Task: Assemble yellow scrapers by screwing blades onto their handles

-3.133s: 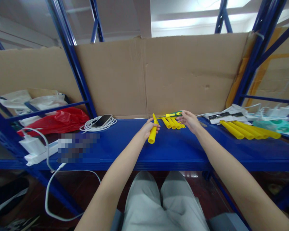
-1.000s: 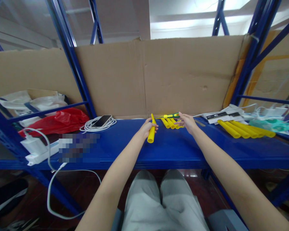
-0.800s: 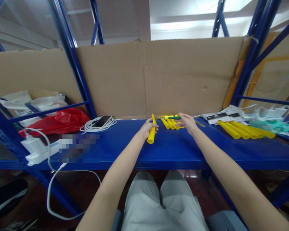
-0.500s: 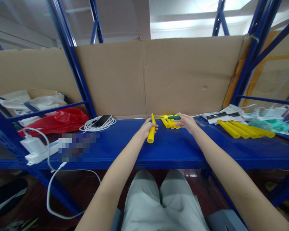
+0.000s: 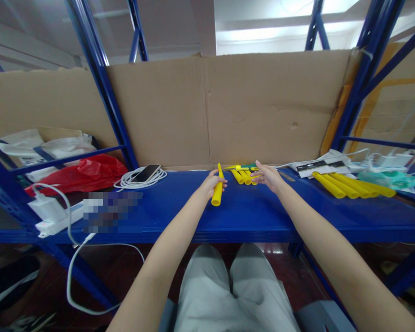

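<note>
My left hand (image 5: 210, 185) is wrapped round a yellow tube (image 5: 216, 196), whose open end points toward me and tilts down. My right hand (image 5: 267, 177) is held open with fingers apart, just right of a screwdriver (image 5: 246, 168) with a green and yellow handle. The screwdriver lies crosswise over the far ends of several short yellow tubes (image 5: 244, 177) set side by side. The fingertips are close to the handle's end; whether they touch the nearest tube I cannot tell.
More yellow tubes (image 5: 346, 186) lie on the blue shelf (image 5: 249, 212) at right, beside flat packets (image 5: 320, 168) and green plastic (image 5: 385, 181). At left are a phone (image 5: 148, 173) on a coiled white cable (image 5: 126, 181), a red bag (image 5: 90, 173) and a power strip (image 5: 60, 221). Cardboard (image 5: 256, 110) stands behind.
My right hand has let go of the screwdriver, and its fingers have spread. The screwdriver now rests on the tubes. My left hand keeps the yellow tube in the same place.
</note>
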Demonstrator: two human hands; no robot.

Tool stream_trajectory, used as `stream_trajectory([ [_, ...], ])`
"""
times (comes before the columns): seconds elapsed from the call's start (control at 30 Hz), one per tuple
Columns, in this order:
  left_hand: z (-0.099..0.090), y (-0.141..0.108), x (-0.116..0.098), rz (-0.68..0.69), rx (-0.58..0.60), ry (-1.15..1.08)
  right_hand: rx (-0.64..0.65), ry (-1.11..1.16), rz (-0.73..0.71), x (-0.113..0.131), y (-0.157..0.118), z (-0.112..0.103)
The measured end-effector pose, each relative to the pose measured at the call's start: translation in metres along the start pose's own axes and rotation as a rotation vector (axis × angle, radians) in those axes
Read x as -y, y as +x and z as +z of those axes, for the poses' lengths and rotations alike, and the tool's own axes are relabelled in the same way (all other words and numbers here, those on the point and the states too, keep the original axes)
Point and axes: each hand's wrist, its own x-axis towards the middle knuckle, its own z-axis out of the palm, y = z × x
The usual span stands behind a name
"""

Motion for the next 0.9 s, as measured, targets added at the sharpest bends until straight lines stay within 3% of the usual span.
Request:
stream_trajectory([
  [0.3, 0.0016, -0.0004, 0.0008, 0.009, 0.007, 0.005, 0.020, 0.022, 0.086, -0.0032, 0.0026, 0.0000],
  [0.67, 0.0006, 0.0002, 0.0000, 0.005, -0.002, -0.002, 0.135, 0.143, 0.016, 0.0034, 0.0000, -0.0010],
  [0.9, 0.0024, -0.0037, -0.0008, 0.013, 0.006, -0.007, 0.056, 0.097, 0.021, 0.0021, -0.0001, -0.0001],
])
